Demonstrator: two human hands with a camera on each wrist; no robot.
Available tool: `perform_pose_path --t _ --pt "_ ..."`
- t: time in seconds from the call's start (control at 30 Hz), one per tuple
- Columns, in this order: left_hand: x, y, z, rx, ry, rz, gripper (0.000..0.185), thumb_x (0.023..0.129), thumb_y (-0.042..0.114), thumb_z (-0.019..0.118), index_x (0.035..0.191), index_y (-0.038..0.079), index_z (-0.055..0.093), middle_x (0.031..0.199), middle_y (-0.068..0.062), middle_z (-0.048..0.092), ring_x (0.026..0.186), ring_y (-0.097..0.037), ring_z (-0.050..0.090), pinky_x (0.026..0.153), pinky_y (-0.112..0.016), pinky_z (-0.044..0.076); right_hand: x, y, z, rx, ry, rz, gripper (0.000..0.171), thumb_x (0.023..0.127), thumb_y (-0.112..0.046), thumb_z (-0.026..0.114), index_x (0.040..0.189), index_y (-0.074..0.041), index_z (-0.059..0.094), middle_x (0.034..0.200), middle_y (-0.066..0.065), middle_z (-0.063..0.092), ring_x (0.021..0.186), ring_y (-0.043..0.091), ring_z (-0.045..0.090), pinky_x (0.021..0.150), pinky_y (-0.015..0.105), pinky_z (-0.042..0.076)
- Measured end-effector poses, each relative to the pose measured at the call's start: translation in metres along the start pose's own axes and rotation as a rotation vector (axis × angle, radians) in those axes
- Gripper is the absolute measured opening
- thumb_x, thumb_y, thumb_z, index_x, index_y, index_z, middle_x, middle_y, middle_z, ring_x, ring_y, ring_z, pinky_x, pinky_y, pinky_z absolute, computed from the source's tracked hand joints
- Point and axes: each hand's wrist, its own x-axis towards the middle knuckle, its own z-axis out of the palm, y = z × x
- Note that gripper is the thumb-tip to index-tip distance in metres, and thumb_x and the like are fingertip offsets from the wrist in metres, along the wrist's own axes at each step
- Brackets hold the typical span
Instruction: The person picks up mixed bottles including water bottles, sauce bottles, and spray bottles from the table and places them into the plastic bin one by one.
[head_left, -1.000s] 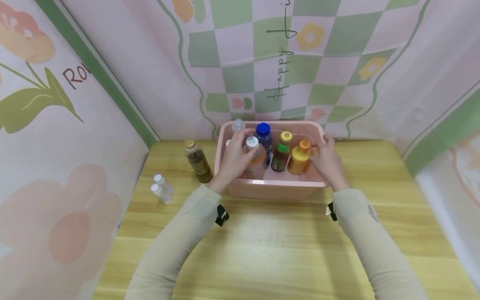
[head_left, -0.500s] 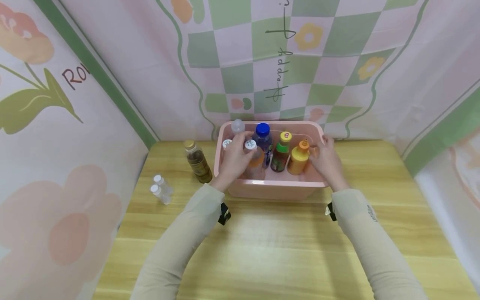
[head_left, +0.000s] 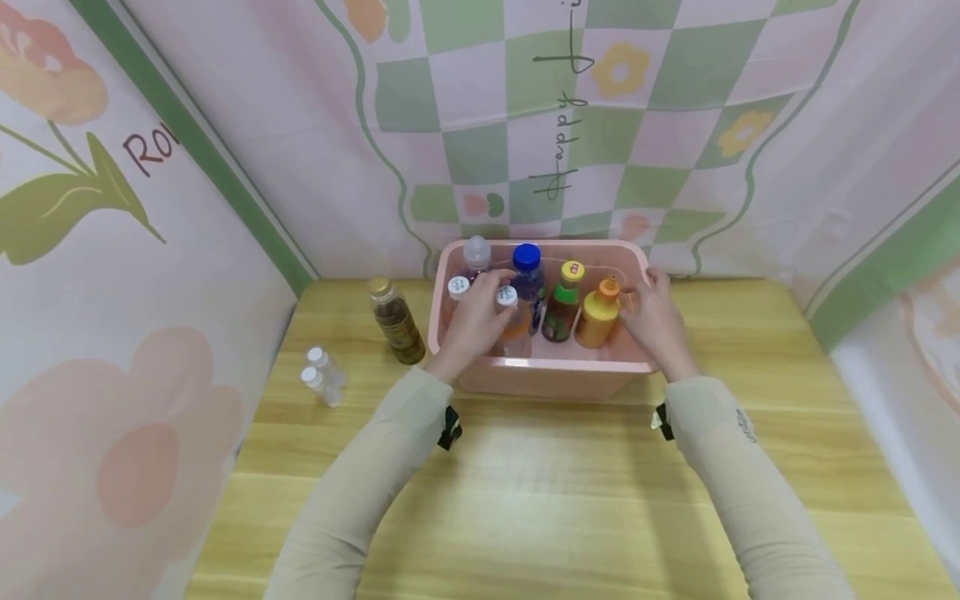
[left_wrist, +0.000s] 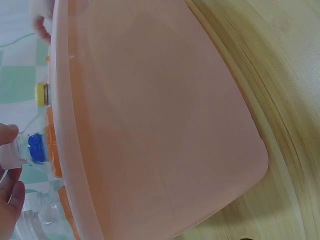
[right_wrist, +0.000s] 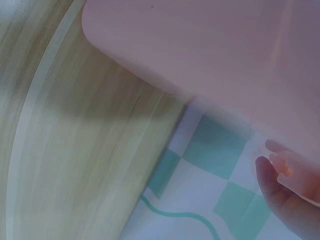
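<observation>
On the wooden table point(head_left: 525, 500), the left hand point(head_left: 476, 321) grips a white-capped bottle point(head_left: 512, 321) inside the pink bin point(head_left: 555, 375), which the right hand point(head_left: 656, 321) clasps at its rim, steadying it.

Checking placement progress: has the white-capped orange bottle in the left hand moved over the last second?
Yes. The white-capped orange bottle sank lower into the pink plastic bin, in the left hand.

white-capped bottle point(head_left: 508, 321): body hidden by left hand point(head_left: 474, 325) | pink bin point(head_left: 551, 377): far corners cut off in wrist views
</observation>
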Motion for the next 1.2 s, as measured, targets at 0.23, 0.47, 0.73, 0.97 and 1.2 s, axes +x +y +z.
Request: perform_pose_path --t 0.23,0.47,0.73,0.97,1.2 --pt "0.0008 0.0016 0.0011 -0.012 0.002 -0.014 0.048 0.087 0.007 0.065 0.132 0.008 0.050 0.128 -0.013 0.057 0.118 -0.024 0.056 0.103 -0.035 0.048 -0.0003 -0.0002 -0.0010 -0.008 0.001 -0.004 0.041 0.086 -0.008 0.052 0.121 0.012 0.053 0.150 0.035 0.018 0.113 0.059 0.045 0.087 0.066 0.046" --pt "0.0012 0.0020 0.0021 -0.018 -0.002 -0.013 0.048 0.087 0.007 0.065 0.133 0.007 0.050 0.130 -0.012 0.056 0.122 -0.024 0.054 0.106 -0.034 0.046 0.0000 -0.0017 -0.0008 -0.014 0.004 -0.007 0.040 0.085 -0.007 0.054 0.120 0.013 0.053 0.150 0.035 0.018 0.113 0.059 0.046 0.087 0.065 0.047" --pt "0.0004 0.0013 0.0033 -0.001 -0.008 0.000 0.045 0.089 0.008 0.064 0.132 0.007 0.051 0.130 -0.011 0.055 0.123 -0.023 0.054 0.107 -0.033 0.045 -0.0007 -0.0021 -0.0014 -0.008 0.016 -0.009 0.039 0.086 -0.008 0.054 0.120 0.012 0.053 0.148 0.036 0.020 0.109 0.059 0.048 0.084 0.065 0.047" --pt "0.0000 0.0009 0.0022 -0.005 0.005 -0.019 0.041 0.090 0.011 0.062 0.130 0.008 0.052 0.130 -0.010 0.054 0.122 -0.022 0.054 0.106 -0.033 0.046 0.0006 -0.0018 -0.0011 -0.003 0.008 -0.011 0.039 0.087 -0.008 0.054 0.121 0.011 0.052 0.148 0.036 0.019 0.107 0.058 0.049 0.083 0.064 0.048" --pt "-0.0020 0.0022 -0.0011 -0.009 0.025 0.007 0.037 0.090 0.008 0.062 0.126 0.007 0.055 0.128 -0.011 0.056 0.122 -0.022 0.054 0.106 -0.032 0.046 0.0007 -0.0022 -0.0021 0.000 -0.006 0.002 0.041 0.086 -0.007 0.053 0.123 0.011 0.052 0.150 0.035 0.017 0.108 0.059 0.048 0.085 0.066 0.047"
